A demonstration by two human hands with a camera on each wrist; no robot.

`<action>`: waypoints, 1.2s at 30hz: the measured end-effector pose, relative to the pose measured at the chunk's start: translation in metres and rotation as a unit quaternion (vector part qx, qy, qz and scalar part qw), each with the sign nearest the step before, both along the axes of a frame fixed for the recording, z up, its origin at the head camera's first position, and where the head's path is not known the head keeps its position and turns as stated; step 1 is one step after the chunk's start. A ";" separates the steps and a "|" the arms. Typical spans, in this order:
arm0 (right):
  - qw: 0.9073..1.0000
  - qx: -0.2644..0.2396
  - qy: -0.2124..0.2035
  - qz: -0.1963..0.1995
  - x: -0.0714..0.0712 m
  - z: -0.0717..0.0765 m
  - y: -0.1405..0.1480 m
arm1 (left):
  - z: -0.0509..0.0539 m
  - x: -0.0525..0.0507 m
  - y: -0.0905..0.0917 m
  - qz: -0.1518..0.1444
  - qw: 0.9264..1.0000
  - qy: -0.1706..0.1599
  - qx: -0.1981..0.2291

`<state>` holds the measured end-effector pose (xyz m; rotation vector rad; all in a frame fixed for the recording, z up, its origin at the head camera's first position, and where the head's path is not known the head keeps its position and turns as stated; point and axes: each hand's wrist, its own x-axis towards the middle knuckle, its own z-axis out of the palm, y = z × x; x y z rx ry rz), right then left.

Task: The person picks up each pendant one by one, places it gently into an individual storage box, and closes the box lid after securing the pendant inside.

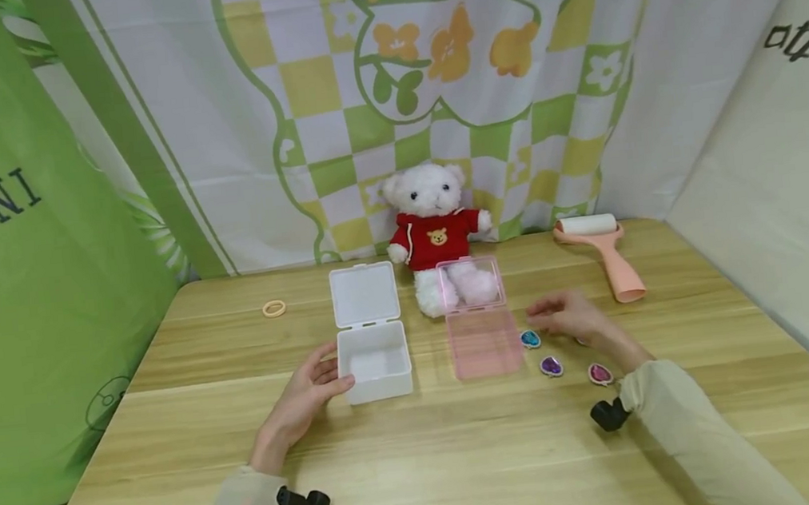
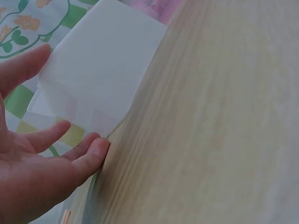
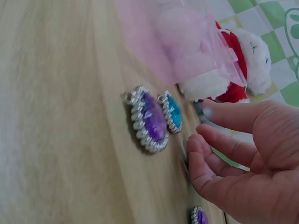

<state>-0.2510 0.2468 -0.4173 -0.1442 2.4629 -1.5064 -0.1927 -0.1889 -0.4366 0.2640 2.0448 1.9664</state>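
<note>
My left hand (image 1: 306,392) touches the left side of a white plastic box (image 1: 380,387) with its lid raised. In the left wrist view, the fingers (image 2: 93,151) lie loosely against the box's edge, with gaps between them. My right hand (image 1: 572,320) hovers over the table beside the gem pendants, fingers bent loosely, with nothing visible in its grasp. Near its fingertips lie a blue pendant (image 3: 173,112) and a purple pendant (image 3: 152,119), both silver-rimmed. A pink pendant (image 1: 600,374) sits closer to me. Another pendant (image 3: 200,215) is partly hidden under the hand.
An open pink see-through box (image 1: 485,346) stands right of the white one. Behind it sits a white teddy bear (image 1: 435,238) in a red hoodie. A peach lint roller (image 1: 611,262) lies at the back right, an orange ring (image 1: 275,309) at the back left.
</note>
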 end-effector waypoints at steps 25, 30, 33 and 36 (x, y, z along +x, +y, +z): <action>0.986 0.126 0.058 0.088 0.000 -0.004 -0.004 | 0.001 0.001 -0.002 0.002 1.000 -0.016 -0.005; 0.988 0.117 0.062 0.076 0.000 0.000 -0.002 | 0.000 0.000 -0.001 -0.002 1.000 -0.013 -0.005; 0.989 0.108 0.060 0.079 0.000 0.003 -0.001 | -0.001 0.000 -0.001 0.001 1.000 -0.014 -0.005; 0.991 0.098 0.060 0.075 0.001 0.006 0.000 | -0.001 -0.001 -0.001 0.005 1.000 -0.013 -0.006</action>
